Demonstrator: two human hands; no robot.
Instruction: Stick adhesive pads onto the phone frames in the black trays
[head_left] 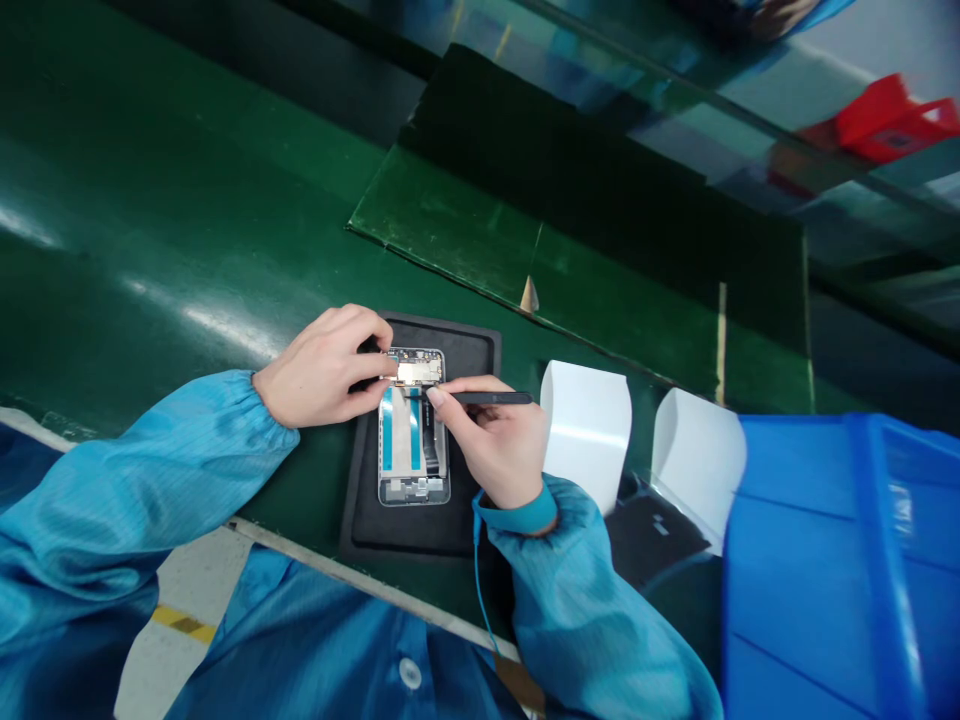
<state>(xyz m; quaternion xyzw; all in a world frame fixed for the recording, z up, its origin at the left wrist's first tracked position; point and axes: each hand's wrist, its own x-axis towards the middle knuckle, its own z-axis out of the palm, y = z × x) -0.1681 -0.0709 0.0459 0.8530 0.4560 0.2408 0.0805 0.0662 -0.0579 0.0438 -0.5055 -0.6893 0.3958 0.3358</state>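
A: What hazard does the largest element, the green bench (pixel 187 210), present?
B: Its surface is glossy; a loose part flicked onto it could skid away. The blue bin (pixel 795 530), well to the right, appears to pose little risk.
A: And the black tray (pixel 472 345)?
B: It lies flat on the bench, beneath the work. Were it nudged, its load would shift with it.
A: The hands?
B: Left hand (pixel 322 370): fingers bent, tips drawn close together; whether they pinch anything cannot be told. Right hand (pixel 510 435): closed in a pen-like grip.
A: Where is the opened phone (pixel 397 430)?
B: On the tray, between the hands, interior upward, with the left fingertips at its upper end. Uneven pressure there might turn it.
A: The slender items?
B: Thin blue cord (pixel 478 575), at the right wrist: a snag could jerk the grip. Slim black tool (pixel 495 398), held by the right hand: a slip could scratch the interior.
A: The parts most exposed?
B: Dark ribbon cable (pixel 430 440), running lengthwise inside the phone: liable to crease if caught. Circuit board (pixel 418 373), at the upper end: its components could be chipped by a straying tip.
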